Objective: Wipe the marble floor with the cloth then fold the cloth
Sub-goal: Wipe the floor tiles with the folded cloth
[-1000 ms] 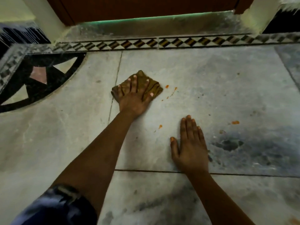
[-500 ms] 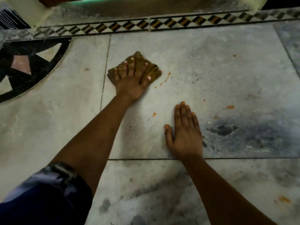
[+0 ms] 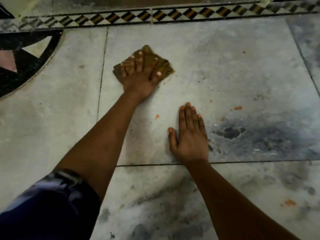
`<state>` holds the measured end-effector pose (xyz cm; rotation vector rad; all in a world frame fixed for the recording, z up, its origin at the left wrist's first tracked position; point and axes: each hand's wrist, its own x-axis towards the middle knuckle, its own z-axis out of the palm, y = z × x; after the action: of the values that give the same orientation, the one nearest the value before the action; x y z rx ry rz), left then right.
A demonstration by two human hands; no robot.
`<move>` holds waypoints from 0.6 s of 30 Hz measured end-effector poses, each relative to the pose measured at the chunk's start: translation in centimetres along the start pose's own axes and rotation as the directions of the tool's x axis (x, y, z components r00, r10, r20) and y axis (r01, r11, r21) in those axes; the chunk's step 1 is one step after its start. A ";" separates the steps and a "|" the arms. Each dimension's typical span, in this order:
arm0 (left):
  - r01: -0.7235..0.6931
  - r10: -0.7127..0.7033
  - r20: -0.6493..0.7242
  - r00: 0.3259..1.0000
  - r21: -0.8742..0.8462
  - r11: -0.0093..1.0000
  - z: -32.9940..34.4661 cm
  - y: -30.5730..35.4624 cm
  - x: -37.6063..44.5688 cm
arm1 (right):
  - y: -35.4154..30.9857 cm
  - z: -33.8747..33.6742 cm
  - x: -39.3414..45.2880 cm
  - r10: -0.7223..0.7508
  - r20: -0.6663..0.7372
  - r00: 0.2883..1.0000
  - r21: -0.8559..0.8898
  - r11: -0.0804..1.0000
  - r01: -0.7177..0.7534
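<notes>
A small brown-yellow cloth (image 3: 162, 64), folded into a pad, lies on the grey marble floor (image 3: 225, 70). My left hand (image 3: 140, 78) presses flat on it with fingers spread, covering most of it. My right hand (image 3: 189, 135) lies flat on the bare floor nearer to me, fingers straight, holding nothing. Orange smears and specks mark the floor: one right at the cloth's right edge (image 3: 168, 78), one between my hands (image 3: 157, 116), one further right (image 3: 238, 108).
A patterned diamond border strip (image 3: 155, 14) runs along the far edge of the floor. A black and pink inlay (image 3: 20, 66) curves at the left. A dark stained patch (image 3: 230, 132) lies right of my right hand. Another orange smear (image 3: 290, 202) sits at the lower right.
My left hand has slid the cloth a little to the right, over the orange streak beside it. My right hand stays planted on the floor. The view has tilted downward.
</notes>
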<state>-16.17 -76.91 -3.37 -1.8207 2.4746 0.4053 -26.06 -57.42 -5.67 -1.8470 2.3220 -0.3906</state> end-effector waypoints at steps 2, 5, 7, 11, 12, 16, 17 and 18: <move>-0.118 0.119 -0.006 0.993 0.047 0.992 0.9 1.7 -1.8 | 0.0 0.0 0.0 0.002 0.011 1.000 -0.008 1.000 -0.001; -0.247 0.254 -0.063 0.965 0.098 0.964 1.9 -0.1 -6.8 | 0.0 -0.1 0.1 -0.002 0.003 1.000 -0.001 1.000 0.002; -0.231 0.237 -0.059 0.970 0.093 0.968 1.6 -2.6 -8.4 | 0.1 0.0 0.0 -0.005 -0.001 1.000 0.011 1.000 0.005; -0.012 0.013 -0.060 0.998 0.021 1.000 -0.2 -3.7 -2.8 | 0.0 0.0 0.0 -0.006 -0.003 1.000 0.031 1.000 0.006; 0.018 -0.017 -0.042 0.999 0.005 1.000 -0.4 -2.8 -0.9 | 0.0 0.0 0.0 -0.001 -0.010 1.000 0.036 0.999 0.002; -0.087 0.086 0.027 0.996 0.015 0.996 -0.1 2.5 0.8 | 0.0 0.0 -0.1 0.001 -0.017 1.000 0.022 1.000 -0.001; -0.159 0.159 0.027 0.987 0.030 0.987 0.2 3.0 -0.4 | -0.1 -0.1 -0.1 0.000 -0.015 1.000 0.018 1.000 0.001; -0.231 0.230 0.016 0.973 0.045 0.972 0.6 2.9 -1.8 | -0.1 -0.1 -0.1 -0.001 -0.016 1.000 0.020 1.000 0.001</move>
<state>-18.45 -74.27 -3.04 -1.5148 2.6733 0.3617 -26.01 -57.37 -5.59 -1.8429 2.3188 -0.4286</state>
